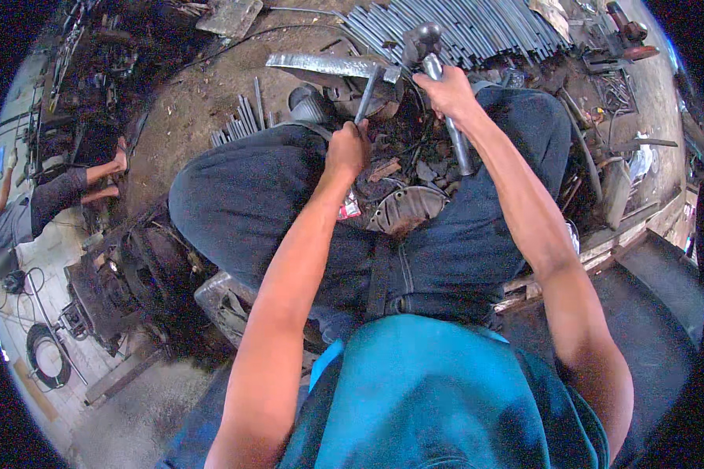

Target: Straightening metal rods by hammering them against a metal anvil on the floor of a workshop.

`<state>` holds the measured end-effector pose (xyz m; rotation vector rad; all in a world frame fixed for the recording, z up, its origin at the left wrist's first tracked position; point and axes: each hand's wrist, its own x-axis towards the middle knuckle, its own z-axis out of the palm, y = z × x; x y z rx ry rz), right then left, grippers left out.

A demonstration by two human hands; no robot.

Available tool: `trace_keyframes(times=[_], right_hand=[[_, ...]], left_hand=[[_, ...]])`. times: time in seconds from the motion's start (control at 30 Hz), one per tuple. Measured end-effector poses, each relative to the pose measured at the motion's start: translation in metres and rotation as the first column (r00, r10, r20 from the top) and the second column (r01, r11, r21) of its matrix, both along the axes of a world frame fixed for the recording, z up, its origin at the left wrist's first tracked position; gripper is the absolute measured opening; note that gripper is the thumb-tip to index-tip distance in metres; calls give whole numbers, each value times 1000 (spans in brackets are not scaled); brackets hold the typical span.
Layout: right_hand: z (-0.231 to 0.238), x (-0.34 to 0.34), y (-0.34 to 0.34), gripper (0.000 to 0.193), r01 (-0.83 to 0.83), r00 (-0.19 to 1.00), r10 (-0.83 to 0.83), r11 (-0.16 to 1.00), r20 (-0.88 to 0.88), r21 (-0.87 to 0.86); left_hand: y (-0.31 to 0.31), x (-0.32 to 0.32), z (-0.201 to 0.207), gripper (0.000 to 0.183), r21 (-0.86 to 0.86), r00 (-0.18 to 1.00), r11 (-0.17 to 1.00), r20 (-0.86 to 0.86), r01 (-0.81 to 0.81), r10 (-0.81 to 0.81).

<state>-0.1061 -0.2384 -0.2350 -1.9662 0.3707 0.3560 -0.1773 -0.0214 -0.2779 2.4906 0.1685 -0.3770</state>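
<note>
Watching through the head view, I had the left hand point(348, 150) closed around a grey metal rod point(368, 95), and the right hand point(450, 92) wrapped round the handle of a hammer point(456, 133), its head up. The silver metal strip point(321, 64) lay across a dark metal block point(356, 95) past the knees, with the rod's far end over its right part.

What worried me: a glancing hammer blow could've caught the bare left knuckles, since that grip looked pretty near the strip. Much of the strip overhung to the left, so a hit off-centre might've tipped it or made it jump.

Couldn't make out whether the rod's end actually touched the strip, or if anything pinned it down. The left fingertips were mostly hidden, the block was half covered, and the clutter point(430, 173) between the thighs was murky.
</note>
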Motion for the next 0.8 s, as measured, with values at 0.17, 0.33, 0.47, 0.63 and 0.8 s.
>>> trace_keyframes(times=[0.17,0.33,0.47,0.63,0.8], right_hand=[[24,4,13,31,-141,986,149,984,73,-108],[79,38,6,39,-58,899,176,955,400,-290],[200,63,32,27,10,649,191,966,737,-259],[218,64,25,24,-94,587,218,975,780,-203],[13,19,29,27,-110,885,306,869,350,-482]], left_hand=[[-12,-4,14,41,134,998,991,56,-19,11],[-24,-3,27,39,163,999,986,28,-33,29],[-14,-7,19,38,128,996,988,31,-90,87],[-21,0,26,36,101,1000,995,12,-22,21],[-19,4,29,25,65,999,998,29,-23,21]])
